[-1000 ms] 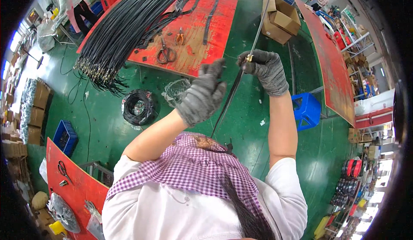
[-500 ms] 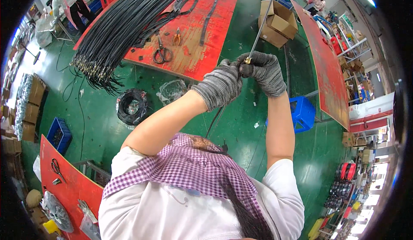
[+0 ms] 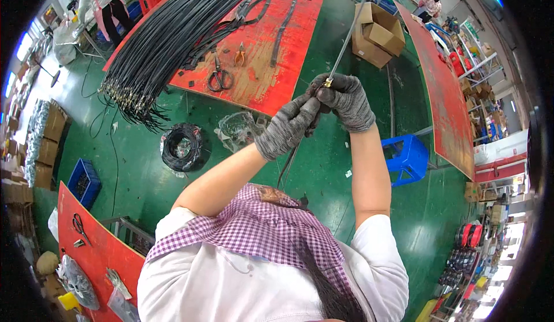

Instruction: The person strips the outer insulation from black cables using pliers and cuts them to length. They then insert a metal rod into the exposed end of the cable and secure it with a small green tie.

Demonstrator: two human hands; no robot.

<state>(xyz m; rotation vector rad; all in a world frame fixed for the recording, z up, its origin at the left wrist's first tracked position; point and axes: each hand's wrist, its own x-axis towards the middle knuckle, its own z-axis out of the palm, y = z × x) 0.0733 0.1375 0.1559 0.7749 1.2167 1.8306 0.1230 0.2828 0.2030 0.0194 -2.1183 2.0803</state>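
Observation:
Both my hands wear grey knit gloves and meet above the floor, just off the red table's front corner. My right hand [image 3: 350,104] is closed round a small brass-coloured fitting [image 3: 328,83], thumb and fingers pressed together. From the fitting a thin grey rod [image 3: 348,40] runs up and away. Close against it, my left hand [image 3: 288,127] has its fingers closed on a black cable [image 3: 287,167], which hangs below the glove toward my apron. The gloves hide how cable and fitting meet.
On the red table [image 3: 262,85] lie a thick bundle of black cables [image 3: 179,33], scissors [image 3: 219,78] and orange-handled pliers [image 3: 239,55]. A cable coil [image 3: 181,148] is on the green floor. Right stand a blue stool [image 3: 407,159] and an open carton [image 3: 378,36]. Another person [image 3: 104,4] works far left.
My left hand has turned, and its fingers now lie more stretched along toward the right hand. Both hands sit slightly lower and farther left in the picture. The whole view has shifted a little.

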